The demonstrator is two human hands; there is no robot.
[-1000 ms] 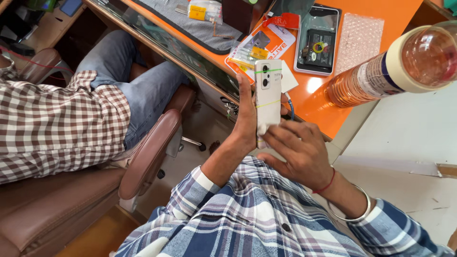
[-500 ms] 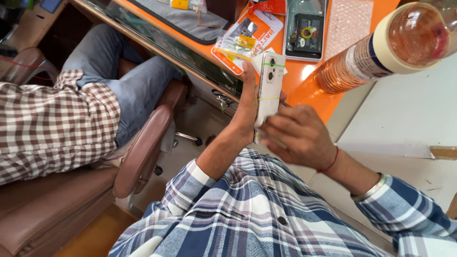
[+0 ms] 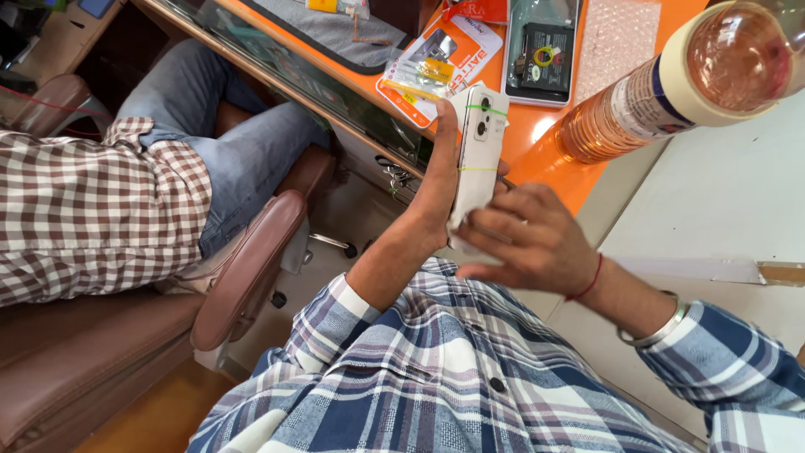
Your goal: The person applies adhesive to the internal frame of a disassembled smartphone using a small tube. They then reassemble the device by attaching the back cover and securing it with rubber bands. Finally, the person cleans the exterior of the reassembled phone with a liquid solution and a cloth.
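A white smartphone (image 3: 475, 149) with thin green and yellow bands around it stands upright, its back and camera facing me. My left hand (image 3: 437, 189) grips it along its left edge, thumb stretched up the side. My right hand (image 3: 528, 239) is at the phone's lower end, fingers spread and touching its bottom right corner. A red thread and a metal bangle are on my right wrist. Both arms wear a blue plaid shirt.
An orange desk (image 3: 545, 143) holds a battery pack in orange card (image 3: 436, 67), a black part in a clear tray (image 3: 543, 50), bubble wrap (image 3: 616, 38) and a plastic bottle of amber liquid (image 3: 671, 84). A person in a checked shirt (image 3: 92, 210) sits left on a brown chair (image 3: 243, 268).
My right hand's fingers have opened out and slid down to the phone's lower end. The phone has stayed upright in my left hand, and the view has shifted slightly.
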